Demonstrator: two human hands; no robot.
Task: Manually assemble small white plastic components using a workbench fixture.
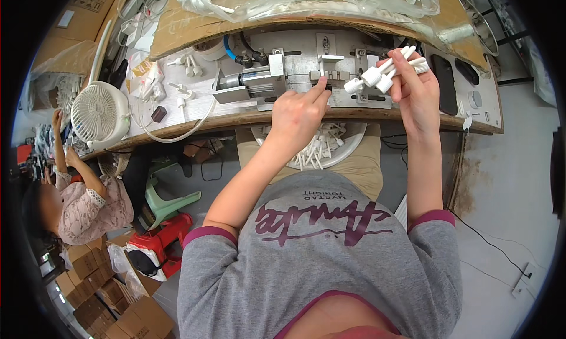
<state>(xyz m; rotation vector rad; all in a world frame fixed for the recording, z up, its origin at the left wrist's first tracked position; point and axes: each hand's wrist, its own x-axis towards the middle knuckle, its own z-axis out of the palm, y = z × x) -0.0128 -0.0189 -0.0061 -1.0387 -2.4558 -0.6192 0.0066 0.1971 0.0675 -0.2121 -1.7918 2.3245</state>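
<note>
My left hand (299, 116) reaches over the metal fixture (330, 75) on the bench. Its index finger is stretched out, with the tip against a small white part in the fixture; the other fingers bend loosely beneath and grip nothing visible. Off to the right, my right hand (417, 97) is raised and closed around a bunch of white plastic tube fittings (377, 76), their ribbed caps pointing mostly left. A white bowl (356, 145) on my lap holds many similar fittings, partly hidden by my left forearm. A metal pneumatic cylinder (250, 82) lies left of the fixture.
Cardboard with bagged white fittings (354, 0) covers the bench's far side. A white fan (100, 115) stands at left, near loose fittings (184, 94). A black phone (443, 84) lies at right. Another person (88, 203) sits at left, beside a green stool (168, 197) and cartons.
</note>
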